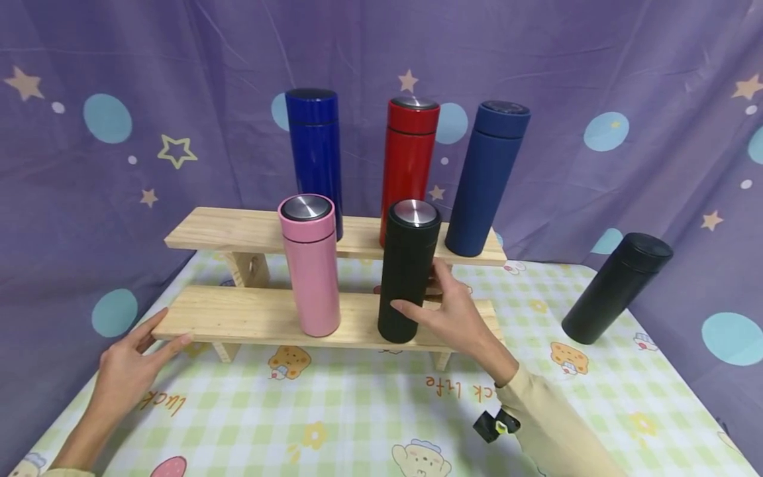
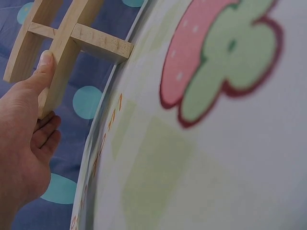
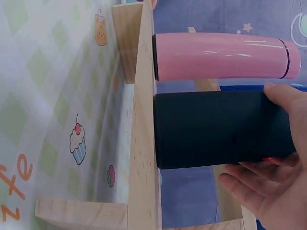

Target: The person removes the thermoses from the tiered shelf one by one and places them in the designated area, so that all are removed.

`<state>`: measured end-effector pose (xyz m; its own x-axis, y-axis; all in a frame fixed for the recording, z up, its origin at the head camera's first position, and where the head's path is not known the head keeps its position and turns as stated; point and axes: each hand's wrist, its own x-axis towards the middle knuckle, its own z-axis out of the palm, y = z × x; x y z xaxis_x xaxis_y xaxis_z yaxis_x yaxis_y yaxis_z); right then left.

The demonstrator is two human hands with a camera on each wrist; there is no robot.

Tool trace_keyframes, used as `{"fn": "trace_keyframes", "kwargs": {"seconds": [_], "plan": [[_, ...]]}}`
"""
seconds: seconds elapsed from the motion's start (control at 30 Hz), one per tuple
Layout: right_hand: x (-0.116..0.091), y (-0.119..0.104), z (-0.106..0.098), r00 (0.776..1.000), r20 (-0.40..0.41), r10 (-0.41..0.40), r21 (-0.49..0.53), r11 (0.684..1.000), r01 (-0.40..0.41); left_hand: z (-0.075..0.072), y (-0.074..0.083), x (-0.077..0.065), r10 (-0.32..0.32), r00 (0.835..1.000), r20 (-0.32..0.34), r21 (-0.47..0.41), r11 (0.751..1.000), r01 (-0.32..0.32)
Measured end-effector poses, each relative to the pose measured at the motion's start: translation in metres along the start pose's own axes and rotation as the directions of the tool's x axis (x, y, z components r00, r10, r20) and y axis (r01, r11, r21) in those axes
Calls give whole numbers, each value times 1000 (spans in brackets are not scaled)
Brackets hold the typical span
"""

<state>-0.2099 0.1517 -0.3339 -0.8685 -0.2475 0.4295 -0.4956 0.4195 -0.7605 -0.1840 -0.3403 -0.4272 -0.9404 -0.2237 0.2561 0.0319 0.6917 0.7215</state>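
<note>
My right hand (image 1: 453,315) holds a black thermos flask (image 1: 408,271) with a silver lid top, thumb in front and fingers behind. The flask's base meets the lower board of a two-tier wooden shelf (image 1: 226,315), as the right wrist view also shows. At the shelf's left end my left hand (image 1: 128,368) pinches the lower board, thumb above and fingers beneath. Left of the black flask, a pink thermos flask (image 1: 310,278) stands upright on the same board. The upper board carries a glossy blue flask (image 1: 316,159), a red flask (image 1: 410,152) and a matte navy flask (image 1: 489,179).
Another black flask (image 1: 614,291) stands on the table to the right of the shelf. A green-checked cloth (image 1: 352,411) with cartoon prints covers the table. Behind and at the sides hangs a purple curtain (image 1: 226,79). A small black device (image 1: 497,425) sits by my right sleeve.
</note>
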Motion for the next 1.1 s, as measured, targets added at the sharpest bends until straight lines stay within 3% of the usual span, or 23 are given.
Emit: {"fn": "trace_keyframes", "kwargs": {"seconds": [0.33,0.63,1.1], "plan": [[-18,8,-16,999,-10,-36,-18,999,36,0,-1,0,-3,1000,-6,-9,1000,3],[-53,25,-43,993,-104,-61,-149,988,46,0,2,0,-16,1000,11,-14,1000,16],[-105,60,-107,950,-311,27,-270,956,-116,-1,1,1,-21,1000,15,-24,999,22]]}}
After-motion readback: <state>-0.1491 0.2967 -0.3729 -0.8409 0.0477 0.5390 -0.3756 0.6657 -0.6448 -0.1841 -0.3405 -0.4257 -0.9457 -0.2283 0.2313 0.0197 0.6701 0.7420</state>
